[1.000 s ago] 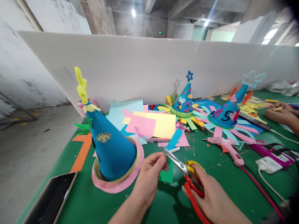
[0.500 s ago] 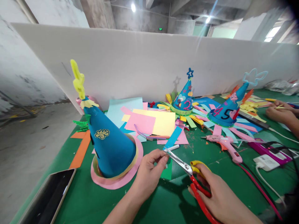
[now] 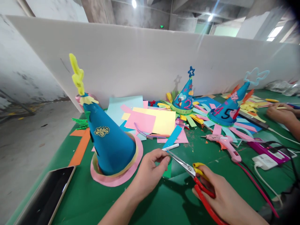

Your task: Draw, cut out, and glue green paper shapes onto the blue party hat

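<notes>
Scissors (image 3: 189, 168) with red and yellow handles are up in the air to the right of the large blue hat (image 3: 112, 140), over the green table (image 3: 84, 207). The person's right hand (image 3: 220, 190) has its fingers closed round the handles, and the blades look almost together, their tips right by the left hand (image 3: 148, 173). That one has thumb and fingers drawn into a pinch; I can't make out from here what is between them. With the points so near the fingertips, I'd call it close, fiddly handling.

Beyond the hands, still right of the large hat, lie a white marker (image 3: 171, 147), a blue strip (image 3: 173, 136) and pink paper (image 3: 142, 122). Farther right of it stand a hat with a star (image 3: 185, 97) and a hat marked 45 (image 3: 226, 107), with a pink glue gun (image 3: 226, 142) in front. A phone (image 3: 47, 197) lies left of the large hat, nearer the wearer. I can't pick out any container or contents.
</notes>
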`<state>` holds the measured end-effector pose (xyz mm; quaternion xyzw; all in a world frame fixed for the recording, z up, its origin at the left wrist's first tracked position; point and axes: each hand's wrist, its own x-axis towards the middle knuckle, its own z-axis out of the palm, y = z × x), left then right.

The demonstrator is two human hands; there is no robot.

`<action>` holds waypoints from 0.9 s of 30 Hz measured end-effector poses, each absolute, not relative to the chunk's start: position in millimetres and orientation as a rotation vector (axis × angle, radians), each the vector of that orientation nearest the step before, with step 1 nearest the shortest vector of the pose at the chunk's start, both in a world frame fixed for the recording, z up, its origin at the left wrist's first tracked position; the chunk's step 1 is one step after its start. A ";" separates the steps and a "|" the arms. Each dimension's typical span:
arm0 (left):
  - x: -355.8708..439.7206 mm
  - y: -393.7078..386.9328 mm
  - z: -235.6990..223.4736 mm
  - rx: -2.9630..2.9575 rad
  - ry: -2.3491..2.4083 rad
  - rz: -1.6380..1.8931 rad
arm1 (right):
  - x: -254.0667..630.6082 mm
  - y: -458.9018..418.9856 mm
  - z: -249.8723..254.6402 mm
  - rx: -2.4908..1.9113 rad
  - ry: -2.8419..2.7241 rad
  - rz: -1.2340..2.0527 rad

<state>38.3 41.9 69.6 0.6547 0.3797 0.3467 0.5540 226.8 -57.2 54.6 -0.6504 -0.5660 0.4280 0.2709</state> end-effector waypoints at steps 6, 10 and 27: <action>41.4 40.4 72.8 1.259 0.919 0.832 | 220.8 -64.9 45.6 -1.594 -1.137 1.407; 43.4 39.5 73.8 1.148 0.917 0.867 | 220.3 -69.7 36.8 -1.465 -0.900 1.686; 46.9 36.3 71.3 1.056 0.910 0.924 | 212.5 -60.7 -0.7 -1.244 -0.850 2.026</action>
